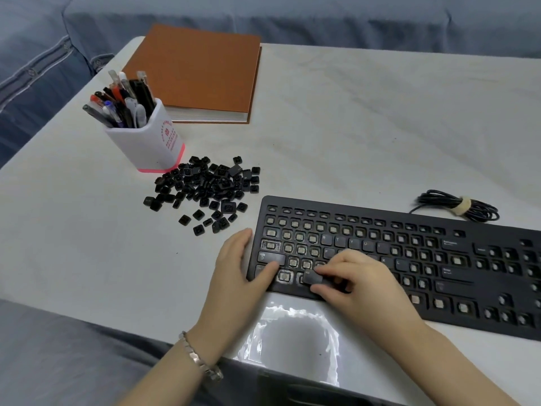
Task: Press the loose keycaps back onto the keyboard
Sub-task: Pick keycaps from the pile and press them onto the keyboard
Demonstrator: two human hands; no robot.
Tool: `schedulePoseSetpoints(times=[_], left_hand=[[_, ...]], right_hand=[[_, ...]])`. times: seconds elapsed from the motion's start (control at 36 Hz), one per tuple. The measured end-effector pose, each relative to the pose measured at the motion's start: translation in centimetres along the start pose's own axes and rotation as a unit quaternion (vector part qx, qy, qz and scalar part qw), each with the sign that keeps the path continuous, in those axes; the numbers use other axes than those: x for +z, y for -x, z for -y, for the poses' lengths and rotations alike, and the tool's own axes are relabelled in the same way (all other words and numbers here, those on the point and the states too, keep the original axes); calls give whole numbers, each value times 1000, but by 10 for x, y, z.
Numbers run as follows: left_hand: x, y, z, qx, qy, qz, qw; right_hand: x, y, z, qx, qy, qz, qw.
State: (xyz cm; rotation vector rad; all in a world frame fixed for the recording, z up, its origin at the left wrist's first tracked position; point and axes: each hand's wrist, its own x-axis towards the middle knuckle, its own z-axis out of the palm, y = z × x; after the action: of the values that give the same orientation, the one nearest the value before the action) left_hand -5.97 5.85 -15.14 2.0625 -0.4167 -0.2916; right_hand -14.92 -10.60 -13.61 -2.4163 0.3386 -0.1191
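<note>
While your right hand (pixel 354 276) pinches a wide keycap (pixel 312 277) between thumb and forefinger at the bottom row of the keyboard (pixel 409 259), near its left end, your left hand (pixel 237 265) lies against the keyboard's left edge. Its fingers are relaxed and straight, and the thumb rests on the near-left corner. I judge you are seating this one key, though I cannot tell whether it has clicked down. Most sockets on the keyboard are bare, with only some letter keys and a few wide keys fitted, so the job looks early. Next you need to square the cap over its socket and press straight down while the left hand steadies the keyboard. After that, reach for the pile of loose keycaps (pixel 205 189) just beyond the keyboard's far-left corner. A pen holder (pixel 146 139) and a brown book (pixel 199 74) stand farther from the keyboard that way, and a coiled cable (pixel 459 205) lies behind the keyboard.
</note>
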Motion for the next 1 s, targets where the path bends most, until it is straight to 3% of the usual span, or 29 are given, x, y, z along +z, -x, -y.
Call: schedulePoseSetpoints(times=[0.19,0.67,0.92,1.0], left_hand=[[10,0,-4,16,-4,9,1000],[10,-1,1,-1,3,28,1000],[13,0,6,-8,0,21,1000],[18,-3,3,-16,-28,13,999]], right_hand=[[5,-3,3,-26,87,-4,996],[5,-5,4,-87,125,-36,988],[9,-7,6,-76,136,-51,987],[9,-8,8,-41,132,-9,990]])
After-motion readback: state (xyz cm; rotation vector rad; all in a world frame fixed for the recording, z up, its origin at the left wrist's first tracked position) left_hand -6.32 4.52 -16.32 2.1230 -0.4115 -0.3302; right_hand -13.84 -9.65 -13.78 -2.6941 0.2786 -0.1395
